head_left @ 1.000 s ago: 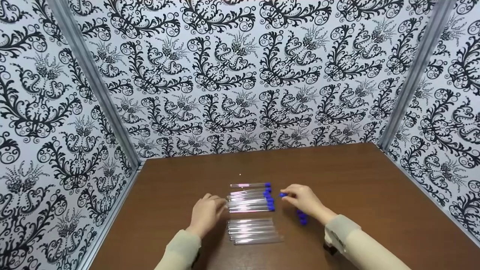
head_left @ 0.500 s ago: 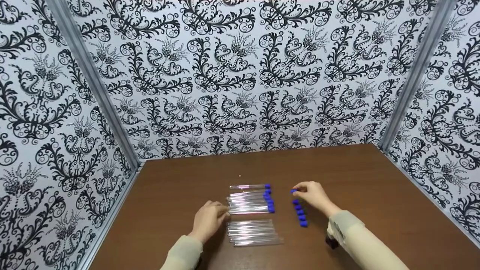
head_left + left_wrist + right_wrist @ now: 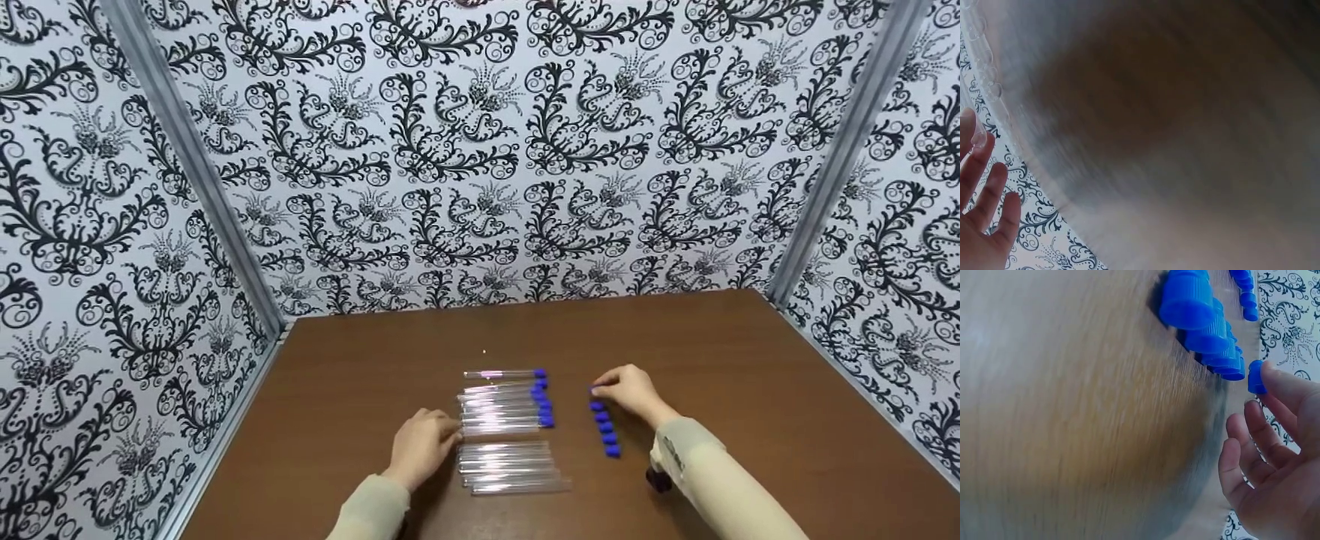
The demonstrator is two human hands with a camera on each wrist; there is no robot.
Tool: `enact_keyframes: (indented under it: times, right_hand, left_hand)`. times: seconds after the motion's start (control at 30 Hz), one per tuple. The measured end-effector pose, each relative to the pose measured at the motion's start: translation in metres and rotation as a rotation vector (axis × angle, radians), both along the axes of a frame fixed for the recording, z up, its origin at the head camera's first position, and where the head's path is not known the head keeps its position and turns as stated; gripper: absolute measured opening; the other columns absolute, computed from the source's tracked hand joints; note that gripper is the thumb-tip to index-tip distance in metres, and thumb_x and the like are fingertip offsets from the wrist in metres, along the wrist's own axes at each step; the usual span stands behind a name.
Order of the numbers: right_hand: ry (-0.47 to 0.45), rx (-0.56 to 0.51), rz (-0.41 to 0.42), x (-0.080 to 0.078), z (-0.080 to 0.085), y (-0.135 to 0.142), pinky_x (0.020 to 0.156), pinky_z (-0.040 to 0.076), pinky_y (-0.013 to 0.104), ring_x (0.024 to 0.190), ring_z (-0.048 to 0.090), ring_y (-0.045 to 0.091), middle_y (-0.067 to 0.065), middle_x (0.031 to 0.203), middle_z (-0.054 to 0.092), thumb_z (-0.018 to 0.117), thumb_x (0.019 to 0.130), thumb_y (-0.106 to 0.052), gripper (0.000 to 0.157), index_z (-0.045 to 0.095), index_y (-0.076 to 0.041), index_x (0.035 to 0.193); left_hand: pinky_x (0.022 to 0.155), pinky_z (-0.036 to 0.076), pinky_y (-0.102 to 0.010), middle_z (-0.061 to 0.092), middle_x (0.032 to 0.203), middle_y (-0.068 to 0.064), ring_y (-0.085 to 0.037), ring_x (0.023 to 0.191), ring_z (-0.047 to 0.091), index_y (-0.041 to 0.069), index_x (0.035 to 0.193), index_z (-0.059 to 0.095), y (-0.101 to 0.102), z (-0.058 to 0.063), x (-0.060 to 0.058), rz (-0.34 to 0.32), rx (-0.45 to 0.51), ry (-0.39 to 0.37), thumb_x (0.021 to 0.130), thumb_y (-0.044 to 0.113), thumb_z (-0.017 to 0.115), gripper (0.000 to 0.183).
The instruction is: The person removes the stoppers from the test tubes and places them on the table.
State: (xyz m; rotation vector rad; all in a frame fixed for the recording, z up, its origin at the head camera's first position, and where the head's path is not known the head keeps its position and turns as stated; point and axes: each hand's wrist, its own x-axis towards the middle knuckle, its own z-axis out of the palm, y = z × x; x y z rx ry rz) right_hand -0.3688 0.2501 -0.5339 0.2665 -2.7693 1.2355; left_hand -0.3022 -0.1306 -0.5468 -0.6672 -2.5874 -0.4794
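Observation:
My right hand [image 3: 634, 394] pinches a blue ribbed cap [image 3: 1256, 378] between thumb and forefinger; its other fingers are loosely bent. That cap is at the far end of a short row of blue caps [image 3: 606, 428] standing on the table. Further left, my left hand [image 3: 422, 448] is at the left ends of the clear tubes. In the left wrist view its thumb and forefinger pinch the rounded end of one clear tube [image 3: 979, 136]. A group of tubes with blue caps [image 3: 499, 399] lies farther back, caps to the right. Nearer lie several uncapped tubes [image 3: 511, 469].
Everything lies on a brown wooden table [image 3: 360, 360]. Patterned white-and-black walls [image 3: 480, 165] with grey metal posts [image 3: 836, 161] enclose its back and sides.
My right hand has moved right with the blue cap, from near the tubes' capped ends to the far end of the cap row. My left hand has shifted slightly nearer.

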Motion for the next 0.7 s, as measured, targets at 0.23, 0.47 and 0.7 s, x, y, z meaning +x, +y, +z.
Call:
enact_keyframes:
  times: [0.23, 0.47, 0.7]
  right_hand:
    - [-0.009, 0.022, 0.008, -0.0004, -0.0022, 0.0016, 0.068, 0.053, 0.035, 0.074, 0.065, 0.019, 0.008, 0.088, 0.072, 0.075, 0.083, -0.014, 0.014, 0.077, -0.003, 0.091]
    - [0.024, 0.026, 0.051, -0.0013, -0.0039, 0.0038, 0.076, 0.052, 0.040, 0.084, 0.066, 0.025, 0.006, 0.086, 0.072, 0.075, 0.081, -0.013, 0.012, 0.077, -0.003, 0.088]
    - [-0.022, 0.040, 0.048, -0.0008, -0.0018, 0.0022, 0.080, 0.051, 0.043, 0.087, 0.066, 0.026, 0.009, 0.090, 0.072, 0.073, 0.082, -0.010, 0.013, 0.077, -0.002, 0.092]
  left_hand:
    - [0.077, 0.052, -0.040, 0.068, 0.087, 0.005, -0.019, 0.082, 0.061, 0.015, 0.093, 0.078, 0.0049, -0.0001, 0.0001, 0.040, -0.054, -0.025, 0.082, 0.023, 0.076, 0.013]
    - [0.077, 0.052, -0.041, 0.068, 0.085, 0.003, -0.020, 0.081, 0.061, 0.014, 0.092, 0.078, 0.0078, -0.0004, -0.0007, 0.047, -0.079, -0.033, 0.081, 0.023, 0.077, 0.014]
    - [0.067, 0.050, -0.036, 0.069, 0.085, 0.005, -0.017, 0.078, 0.059, 0.014, 0.093, 0.077, 0.0092, -0.0008, -0.0018, 0.041, -0.045, -0.060, 0.080, 0.022, 0.078, 0.015]
